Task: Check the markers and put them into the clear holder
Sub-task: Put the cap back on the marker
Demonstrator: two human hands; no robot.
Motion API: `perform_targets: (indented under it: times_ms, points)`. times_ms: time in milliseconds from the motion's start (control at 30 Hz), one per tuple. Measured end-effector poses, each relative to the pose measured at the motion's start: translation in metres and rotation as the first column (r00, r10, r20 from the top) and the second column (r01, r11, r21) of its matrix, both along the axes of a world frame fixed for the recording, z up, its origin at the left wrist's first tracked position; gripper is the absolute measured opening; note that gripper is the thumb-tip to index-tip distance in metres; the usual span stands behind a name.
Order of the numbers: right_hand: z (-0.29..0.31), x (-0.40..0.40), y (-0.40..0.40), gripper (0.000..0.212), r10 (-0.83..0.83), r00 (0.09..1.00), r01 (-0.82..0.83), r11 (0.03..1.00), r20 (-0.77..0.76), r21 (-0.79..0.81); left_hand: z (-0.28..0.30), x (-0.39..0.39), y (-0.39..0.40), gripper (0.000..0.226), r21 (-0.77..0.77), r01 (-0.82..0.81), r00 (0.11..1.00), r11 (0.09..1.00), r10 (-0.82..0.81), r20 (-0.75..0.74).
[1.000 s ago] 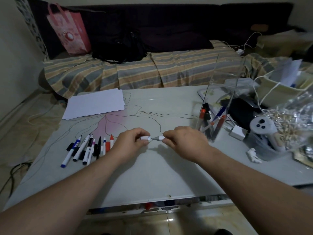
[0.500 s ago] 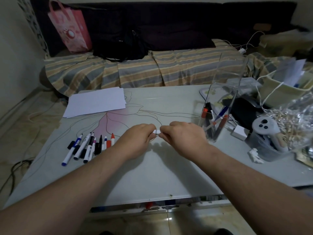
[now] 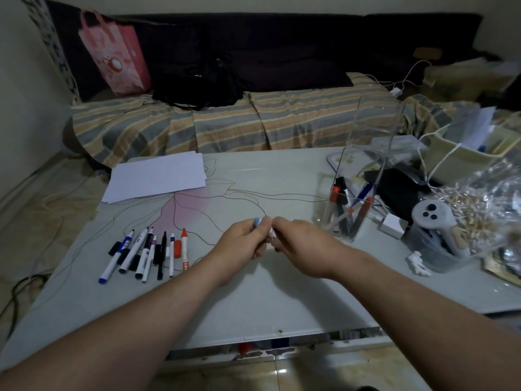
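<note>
Both hands meet over the middle of the table on one white marker (image 3: 263, 225). My left hand (image 3: 239, 244) grips its upper end, where a light blue tip pokes out above the fingers. My right hand (image 3: 301, 244) pinches the lower end. Most of the marker is hidden by my fingers. Several markers (image 3: 146, 253) lie side by side on the table to the left, some with loose caps beside them. The tall clear holder (image 3: 363, 170) stands to the right with several markers leaning inside.
A stack of white paper (image 3: 158, 176) lies at the table's back left. The right side is crowded: a black pouch (image 3: 400, 193), a white charger (image 3: 392, 225), a clear tub with a white controller (image 3: 431, 215), a crinkly plastic bag (image 3: 485, 204). A striped sofa (image 3: 225, 125) runs behind.
The marker's two parts, apart a second ago, were pushed together. Both hands have since tilted the closed marker more upright and lifted it slightly.
</note>
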State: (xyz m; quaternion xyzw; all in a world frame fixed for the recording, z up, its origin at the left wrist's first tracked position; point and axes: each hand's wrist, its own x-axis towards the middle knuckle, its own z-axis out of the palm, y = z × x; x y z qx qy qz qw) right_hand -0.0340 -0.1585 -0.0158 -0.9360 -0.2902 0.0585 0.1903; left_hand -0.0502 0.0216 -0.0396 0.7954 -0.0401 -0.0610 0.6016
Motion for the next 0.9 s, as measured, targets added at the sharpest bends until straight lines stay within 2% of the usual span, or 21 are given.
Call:
perform_targets:
  times_ms: [33,67,133,167,267,333,400,500,567,633,733,800,900]
  points:
    - [0.007,0.001,-0.001,0.02,-0.039,0.998,0.036,0.996,0.046,0.076,0.001,0.001,-0.003,0.048,-0.06,-0.007,1.0,0.998,0.007,0.0]
    - [0.017,0.003,-0.004,0.023,-0.096,0.991,0.08,0.983,0.096,0.164,0.001,0.002,-0.006,0.05,-0.055,-0.001,1.0,0.998,0.002,0.015]
    - [0.043,0.008,-0.016,0.048,-0.265,0.954,0.194,0.903,0.139,0.384,-0.004,0.003,-0.012,0.046,0.102,0.038,0.996,0.994,-0.047,0.08]
    - [0.055,0.012,-0.027,0.056,-0.364,0.922,0.255,0.827,0.131,0.501,-0.007,0.003,-0.015,0.04,0.201,0.074,0.99,0.977,-0.096,0.102]
    - [0.08,0.023,-0.067,0.054,-0.614,0.773,0.352,0.621,0.156,0.7,-0.011,0.0,-0.029,0.029,0.491,0.183,0.955,0.852,-0.272,0.116]
    - [0.078,0.028,-0.089,0.051,-0.696,0.687,0.37,0.58,0.206,0.726,-0.01,-0.001,-0.038,0.024,0.619,0.211,0.923,0.757,-0.362,0.127]
    - [0.065,0.034,-0.101,0.048,-0.689,0.691,0.399,0.615,0.218,0.681,-0.009,-0.001,-0.046,0.018,0.675,0.206,0.9,0.708,-0.408,0.153]
    - [0.043,0.044,-0.103,0.038,-0.605,0.748,0.394,0.734,0.271,0.553,-0.008,0.001,-0.053,0.017,0.692,0.191,0.886,0.697,-0.426,0.184]
    - [0.033,0.05,-0.104,0.023,-0.549,0.767,0.422,0.822,0.332,0.382,-0.008,0.003,-0.058,0.016,0.692,0.181,0.881,0.699,-0.427,0.201]
    - [0.026,0.052,-0.106,0.015,-0.514,0.756,0.5,0.853,0.405,0.149,-0.009,0.005,-0.06,0.016,0.692,0.164,0.875,0.703,-0.427,0.226]
    - [0.026,0.046,-0.109,0.039,-0.532,0.779,0.572,0.819,0.332,-0.029,-0.008,0.007,-0.061,0.017,0.696,0.151,0.87,0.702,-0.429,0.244]
    - [0.029,0.047,-0.11,0.056,-0.544,0.797,0.574,0.818,0.263,-0.047,-0.009,0.008,-0.059,0.018,0.706,0.151,0.875,0.692,-0.426,0.229]
    - [0.025,0.049,-0.111,0.064,-0.519,0.812,0.546,0.837,0.267,-0.031,-0.012,0.012,-0.051,0.022,0.719,0.15,0.891,0.679,-0.407,0.199]
